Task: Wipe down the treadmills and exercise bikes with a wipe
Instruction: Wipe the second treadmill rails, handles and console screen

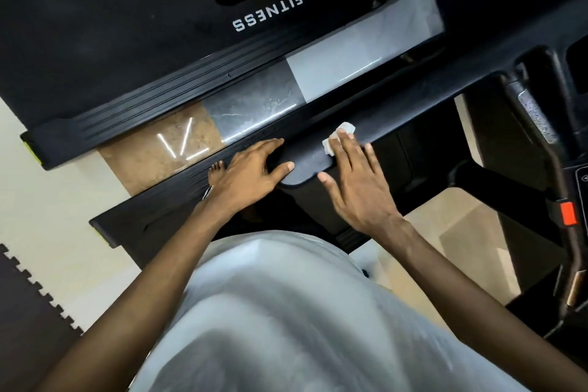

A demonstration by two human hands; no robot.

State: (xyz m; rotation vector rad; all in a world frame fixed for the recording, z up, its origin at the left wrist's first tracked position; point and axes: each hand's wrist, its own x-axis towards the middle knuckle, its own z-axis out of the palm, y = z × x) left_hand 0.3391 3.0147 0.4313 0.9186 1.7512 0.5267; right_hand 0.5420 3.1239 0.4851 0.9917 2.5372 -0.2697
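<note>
Wipe (341, 134), one, under right hand (356, 188); left hand (251, 170) on one handrail (401, 111).

Soft, even light falls from above me, leaving bright streaks of glare on the glossy tile (181, 143) while the black treadmill (413, 105) swallows detail. My shirt (286, 312) is smeared with blur, the middle is sharp, and straight lines bow toward the edges.
</note>
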